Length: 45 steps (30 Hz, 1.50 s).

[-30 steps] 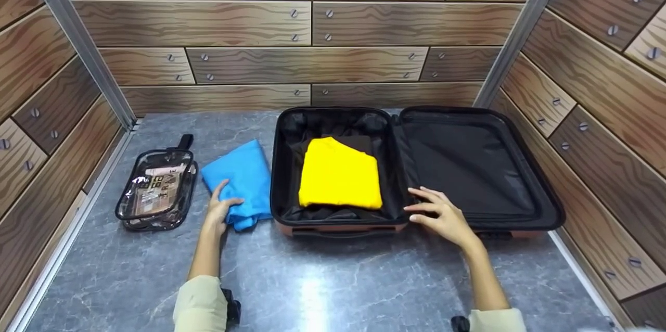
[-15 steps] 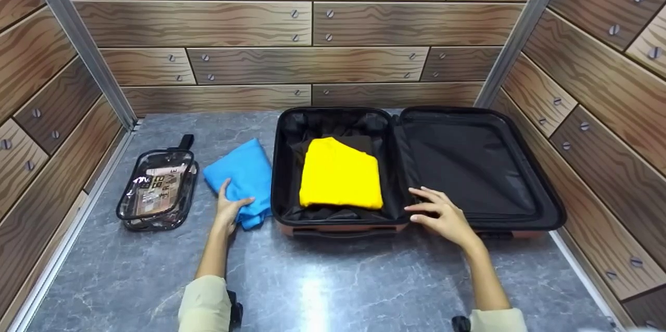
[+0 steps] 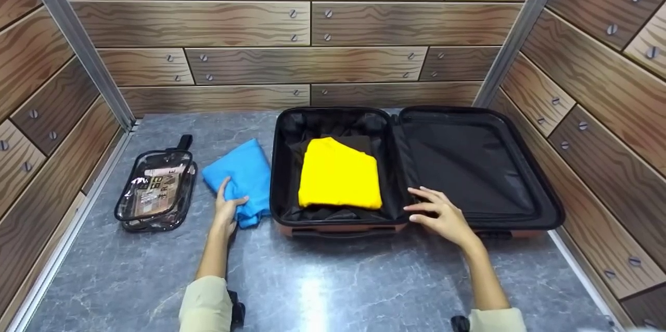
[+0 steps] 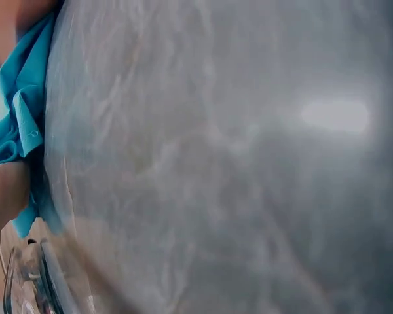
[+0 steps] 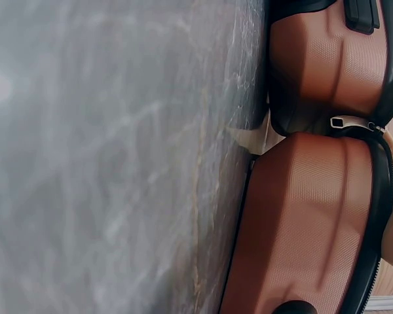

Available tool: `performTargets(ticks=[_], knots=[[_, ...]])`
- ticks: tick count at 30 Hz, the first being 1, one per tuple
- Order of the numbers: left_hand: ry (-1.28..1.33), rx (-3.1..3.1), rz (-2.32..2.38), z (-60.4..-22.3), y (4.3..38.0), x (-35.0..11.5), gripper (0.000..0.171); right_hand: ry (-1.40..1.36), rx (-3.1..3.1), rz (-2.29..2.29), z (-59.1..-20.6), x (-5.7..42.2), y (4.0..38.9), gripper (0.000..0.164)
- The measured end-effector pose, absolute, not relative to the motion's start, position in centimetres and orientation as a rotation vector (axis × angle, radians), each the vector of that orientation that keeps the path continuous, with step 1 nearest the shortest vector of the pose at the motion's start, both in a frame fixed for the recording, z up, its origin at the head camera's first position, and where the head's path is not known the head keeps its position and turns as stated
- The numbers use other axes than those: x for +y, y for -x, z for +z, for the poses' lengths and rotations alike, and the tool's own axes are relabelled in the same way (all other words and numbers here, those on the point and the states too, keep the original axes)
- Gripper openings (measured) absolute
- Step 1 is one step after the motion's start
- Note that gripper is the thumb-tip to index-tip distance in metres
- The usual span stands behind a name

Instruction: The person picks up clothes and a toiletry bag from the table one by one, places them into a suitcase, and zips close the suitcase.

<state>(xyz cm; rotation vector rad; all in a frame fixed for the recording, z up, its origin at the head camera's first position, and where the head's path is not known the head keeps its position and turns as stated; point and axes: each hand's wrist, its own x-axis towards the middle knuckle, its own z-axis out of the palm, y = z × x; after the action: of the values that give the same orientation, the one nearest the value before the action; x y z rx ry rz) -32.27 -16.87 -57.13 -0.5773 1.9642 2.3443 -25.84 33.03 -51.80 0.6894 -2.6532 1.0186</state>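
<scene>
Head view: blue cloth (image 3: 247, 165) lies between the left hand (image 3: 226, 209) — thumb and forefinger spread, grip unclear — and suitcase (image 3: 463, 165); right hand (image 3: 443, 216) loose-fingered.

head: bright, white glare on tabletop (image 3: 312, 290) | left wrist: blurred, white hotspot | right wrist: left-edge glare

We could pass in front of the suitcase (image 3: 341, 224). Its left wall (image 3: 275, 165) bars us rightward from the blue cloth (image 3: 248, 168).

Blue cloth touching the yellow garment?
Apart. The head view shows it: the rim of the suitcase stands between the blue cloth outside and the yellow garment inside.
</scene>
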Motion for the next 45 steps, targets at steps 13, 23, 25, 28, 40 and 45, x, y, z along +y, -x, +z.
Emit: performTargets(ticks=[13, 23, 25, 28, 40, 45], knots=[[0.547, 1.834, 2.513, -55.9, 32.2, -17.2, 0.082, -0.704, -2.647, 0.983, -51.7, 33.0, 25.8, 0.022], [0.476, 1.805, 2.561, -54.1, 31.8, -17.8, 0.082, -0.710, -2.638, 0.970, -51.7, 33.0, 25.9, 0.022], [0.477, 1.821, 2.557, -53.7, 31.7, -17.9, 0.082, -0.711, -2.639, 0.971, -51.7, 33.0, 25.8, 0.022], [0.459, 1.825, 2.574, -53.2, 31.6, -18.1, 0.082, -0.709, -2.641, 0.974, -51.7, 33.0, 25.8, 0.022], [0.327, 1.697, 2.747, -51.3, 31.0, -18.9, 0.082, -0.704, -2.654, 0.998, -51.8, 33.0, 25.8, 0.022], [0.284, 1.675, 2.784, -49.9, 30.8, -19.2, 0.082, -0.687, -2.660, 0.993, -51.7, 33.0, 25.8, 0.022]])
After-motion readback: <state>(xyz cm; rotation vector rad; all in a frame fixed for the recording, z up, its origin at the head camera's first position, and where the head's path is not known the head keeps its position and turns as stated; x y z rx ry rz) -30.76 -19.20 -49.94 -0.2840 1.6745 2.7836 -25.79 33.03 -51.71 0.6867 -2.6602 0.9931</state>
